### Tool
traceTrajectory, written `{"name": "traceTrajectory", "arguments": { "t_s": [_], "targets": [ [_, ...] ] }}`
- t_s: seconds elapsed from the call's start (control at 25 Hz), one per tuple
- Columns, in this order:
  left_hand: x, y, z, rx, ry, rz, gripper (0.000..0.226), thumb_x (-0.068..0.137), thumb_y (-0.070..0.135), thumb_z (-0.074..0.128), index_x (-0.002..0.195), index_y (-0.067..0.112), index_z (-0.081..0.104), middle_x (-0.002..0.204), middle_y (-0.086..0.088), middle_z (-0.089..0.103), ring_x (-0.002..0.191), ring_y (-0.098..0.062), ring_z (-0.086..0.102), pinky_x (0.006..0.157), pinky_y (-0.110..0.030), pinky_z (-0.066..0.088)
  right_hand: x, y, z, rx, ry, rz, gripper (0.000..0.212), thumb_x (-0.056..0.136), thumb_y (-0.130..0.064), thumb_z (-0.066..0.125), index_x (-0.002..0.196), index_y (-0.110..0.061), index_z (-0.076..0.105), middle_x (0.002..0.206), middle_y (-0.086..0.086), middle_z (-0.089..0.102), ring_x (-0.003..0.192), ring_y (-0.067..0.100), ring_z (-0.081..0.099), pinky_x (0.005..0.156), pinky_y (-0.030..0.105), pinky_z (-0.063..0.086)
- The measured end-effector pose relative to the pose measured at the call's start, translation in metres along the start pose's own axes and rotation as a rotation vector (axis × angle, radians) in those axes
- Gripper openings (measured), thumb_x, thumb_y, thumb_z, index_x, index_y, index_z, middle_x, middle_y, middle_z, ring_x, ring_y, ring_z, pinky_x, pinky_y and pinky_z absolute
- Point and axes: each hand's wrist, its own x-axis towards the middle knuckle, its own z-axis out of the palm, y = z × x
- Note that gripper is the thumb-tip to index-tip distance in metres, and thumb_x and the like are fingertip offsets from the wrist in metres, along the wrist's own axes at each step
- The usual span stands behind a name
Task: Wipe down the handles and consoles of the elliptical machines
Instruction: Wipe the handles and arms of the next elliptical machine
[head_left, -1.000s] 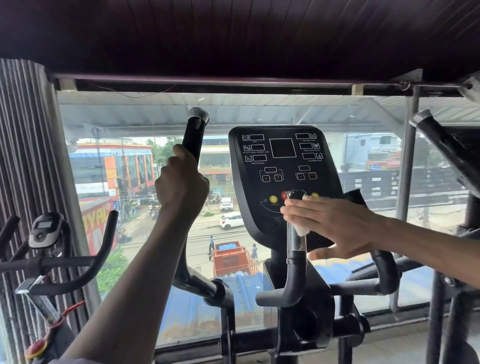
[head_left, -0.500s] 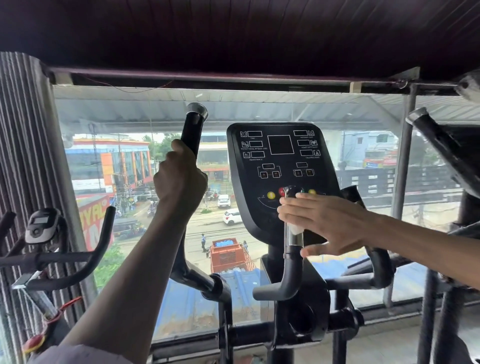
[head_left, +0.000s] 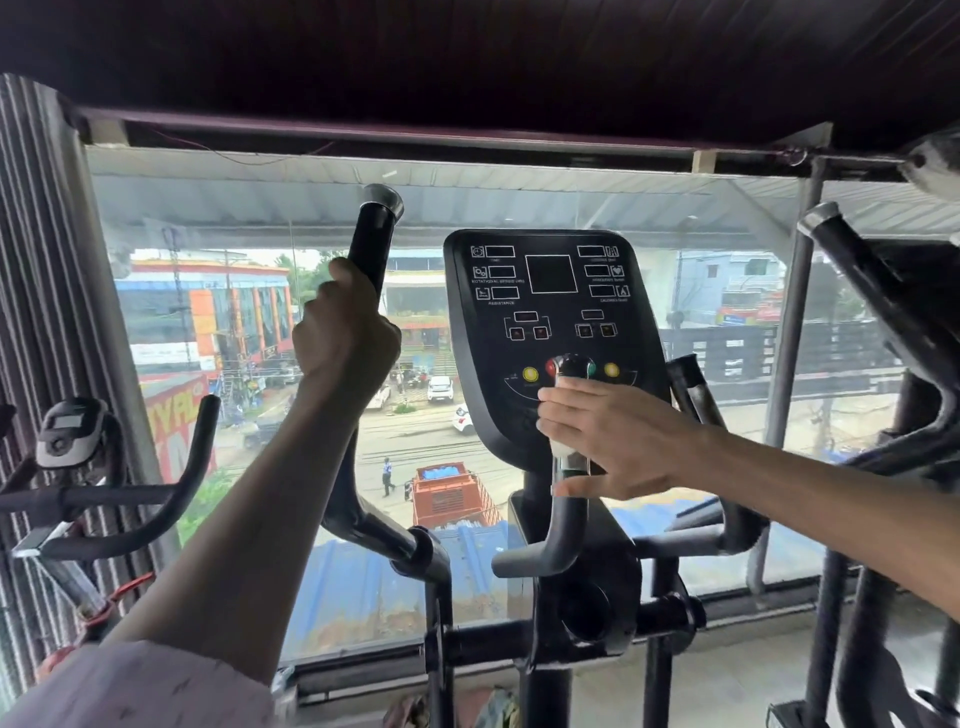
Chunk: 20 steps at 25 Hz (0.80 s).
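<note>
A pale sleeve (head_left: 140, 686) fills the lower left corner, and from it the left forearm rises toward the machine. The left hand (head_left: 345, 332) is wrapped round the tall black handle (head_left: 371, 244) on the left of the elliptical, fingers curled tight about the grip below its chrome cap. From the right edge the other forearm reaches in, and the right hand (head_left: 618, 436) lies with fingers straight and close together across the short upright grip (head_left: 569, 470) in front of the console, thumb stretched below. A small bit of pale cloth (head_left: 563, 447) shows under those fingers, pressed against the grip's metal sensor band; how much of it is there is hidden by the palm. That grip curves down into a black bar joining the centre post (head_left: 587, 603). Just behind the hand stands the black console (head_left: 550, 322), upright and facing the camera, with a dark screen, white-outlined readout boxes, and yellow, red and green buttons along its lower part, the right fingertips touching its bottom edge. To the left, apart from the elliptical, stands an exercise bike (head_left: 78, 452) with curved handlebars and a small grey display. At the right edge rises another machine's black handle (head_left: 872, 280). Beyond all of it is a wide window (head_left: 249, 208) looking down on a street with cars, a truck and coloured buildings.
</note>
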Motion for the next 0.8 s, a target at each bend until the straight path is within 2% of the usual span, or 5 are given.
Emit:
{"name": "traceTrajectory", "arguments": {
  "t_s": [0.12, 0.28, 0.52, 0.72, 0.8],
  "targets": [
    [0.001, -0.001, -0.002, -0.021, -0.007, 0.008, 0.039, 0.089, 0.005, 0.059, 0.123, 0.003, 0.04, 0.112, -0.021, 0.062, 0.101, -0.043, 0.061, 0.07, -0.039, 0.038, 0.001, -0.025, 0.004, 0.034, -0.034, 0.018, 0.094, 0.092, -0.08, 0.016, 0.132, -0.004, 0.055, 0.141, 0.014, 0.053, 0.145, 0.029, 0.032, 0.123, 0.045, 0.018],
    [-0.001, -0.001, -0.001, -0.015, -0.003, 0.013, 0.037, 0.09, 0.007, 0.057, 0.121, 0.004, 0.039, 0.113, -0.021, 0.062, 0.104, -0.044, 0.06, 0.071, -0.038, 0.036, -0.033, -0.032, 0.017, 0.051, 0.1, 0.045, 0.091, 0.095, -0.075, 0.022, 0.154, -0.006, 0.03, 0.162, 0.01, 0.023, 0.153, 0.023, 0.009, 0.121, 0.042, 0.014],
    [0.0, 0.0, -0.003, 0.006, -0.016, -0.002, 0.039, 0.09, 0.007, 0.058, 0.124, 0.003, 0.038, 0.116, -0.021, 0.061, 0.107, -0.043, 0.059, 0.073, -0.04, 0.035, -0.012, -0.064, 0.009, 0.176, 0.085, 0.444, 0.098, 0.093, -0.078, 0.012, 0.157, -0.004, 0.01, 0.166, 0.011, -0.004, 0.153, 0.022, -0.009, 0.124, 0.044, 0.014],
    [-0.003, 0.0, -0.001, 0.007, 0.001, 0.016, 0.039, 0.09, 0.006, 0.058, 0.124, 0.002, 0.039, 0.115, -0.022, 0.061, 0.105, -0.044, 0.059, 0.072, -0.04, 0.035, -0.02, -0.13, 0.024, 0.462, 0.241, 0.693, 0.095, 0.095, -0.071, 0.024, 0.157, -0.002, 0.005, 0.166, 0.012, -0.008, 0.154, 0.022, -0.005, 0.124, 0.043, 0.014],
    [-0.003, 0.001, -0.001, 0.015, 0.0, 0.001, 0.039, 0.09, 0.005, 0.057, 0.124, 0.002, 0.039, 0.116, -0.021, 0.061, 0.107, -0.044, 0.059, 0.072, -0.039, 0.035, -0.003, -0.125, 0.023, 0.583, 0.288, 0.812, 0.096, 0.095, -0.072, 0.018, 0.156, -0.002, -0.002, 0.165, 0.012, -0.013, 0.153, 0.021, -0.009, 0.125, 0.041, 0.011]
  ]
}}
